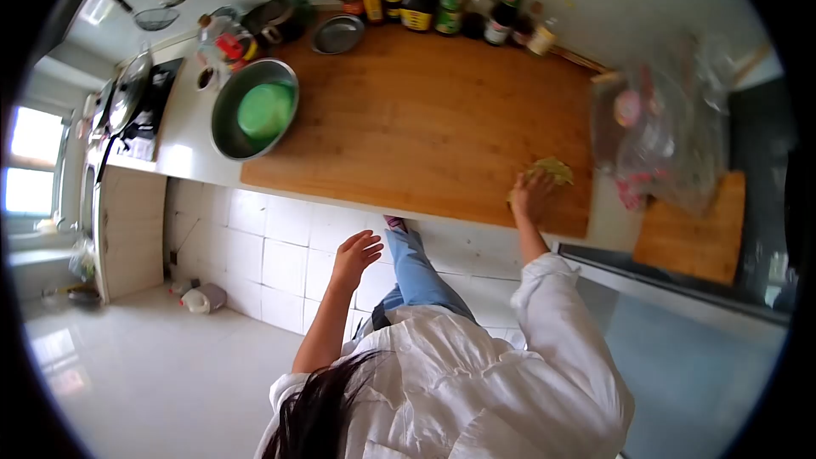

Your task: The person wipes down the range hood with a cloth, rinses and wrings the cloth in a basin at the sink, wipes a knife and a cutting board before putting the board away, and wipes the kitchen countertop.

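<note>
My right hand presses on a crumpled yellowish cloth near the right end of a large wooden board. Part of the cloth is hidden under the fingers. My left hand hangs in the air in front of the counter's edge, its fingers spread and holding nothing. At the board's left end stands a metal bowl with a smooth, pale green mass in it.
Several bottles and jars, among them a dark bottle, line the wall behind the board. A small metal dish sits near them. Clear plastic bags and a small wooden board lie to the right. At far left is a stove.
</note>
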`<state>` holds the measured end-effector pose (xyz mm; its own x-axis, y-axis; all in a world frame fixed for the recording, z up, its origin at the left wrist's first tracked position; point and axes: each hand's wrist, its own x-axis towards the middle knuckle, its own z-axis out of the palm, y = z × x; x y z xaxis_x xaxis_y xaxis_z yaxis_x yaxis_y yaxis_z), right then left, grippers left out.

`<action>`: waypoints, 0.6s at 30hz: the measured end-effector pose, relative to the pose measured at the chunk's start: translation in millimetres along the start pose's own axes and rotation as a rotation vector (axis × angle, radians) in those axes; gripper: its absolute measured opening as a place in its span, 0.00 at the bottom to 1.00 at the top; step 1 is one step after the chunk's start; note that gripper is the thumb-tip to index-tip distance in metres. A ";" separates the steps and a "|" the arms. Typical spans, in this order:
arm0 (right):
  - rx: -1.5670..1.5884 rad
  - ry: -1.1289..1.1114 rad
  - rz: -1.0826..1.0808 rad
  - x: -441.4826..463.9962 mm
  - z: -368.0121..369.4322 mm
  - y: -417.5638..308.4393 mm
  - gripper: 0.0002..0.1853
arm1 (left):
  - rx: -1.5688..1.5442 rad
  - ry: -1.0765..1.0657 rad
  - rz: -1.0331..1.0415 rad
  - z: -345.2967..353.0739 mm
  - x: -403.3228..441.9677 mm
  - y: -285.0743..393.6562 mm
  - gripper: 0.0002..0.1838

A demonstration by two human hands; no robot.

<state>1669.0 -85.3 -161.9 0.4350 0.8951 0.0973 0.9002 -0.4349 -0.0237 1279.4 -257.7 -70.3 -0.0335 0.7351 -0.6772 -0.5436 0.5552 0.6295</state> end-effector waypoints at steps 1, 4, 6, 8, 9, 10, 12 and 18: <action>-0.012 -0.061 0.035 15.3 -10.3 -14.0 0.36 | -0.004 0.030 0.011 -25.6 13.1 2.9 0.22; -0.083 -0.007 -0.046 80.9 10.4 -36.4 0.35 | -0.244 0.070 0.164 -80.0 46.2 37.6 0.23; -0.024 -0.018 -0.025 119.8 19.7 -70.0 0.34 | -0.397 0.125 0.207 -100.2 64.4 73.8 0.23; 0.007 -0.045 -0.122 136.1 10.0 -123.1 0.34 | -0.524 0.200 0.225 -116.0 86.9 114.0 0.25; 0.030 -0.052 -0.207 141.6 7.5 -151.9 0.34 | -0.590 0.240 0.232 -119.2 97.0 134.1 0.28; -0.045 -0.018 -0.314 143.8 11.5 -185.2 0.34 | -0.632 0.300 0.240 -118.8 103.3 151.4 0.30; -0.070 0.038 -0.523 134.9 16.8 -259.9 0.34 | -0.693 0.372 0.265 -124.1 114.7 179.6 0.31; 0.310 -0.079 -1.067 -8.8 8.4 -426.6 0.31 | -0.671 0.377 0.220 -160.9 136.4 214.7 0.24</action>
<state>1281.4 93.2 -161.0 -0.5745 0.8042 0.1524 0.7751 0.5943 -0.2147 1023.2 -100.8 -88.8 -0.4149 0.5531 -0.7225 -0.8760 -0.0282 0.4815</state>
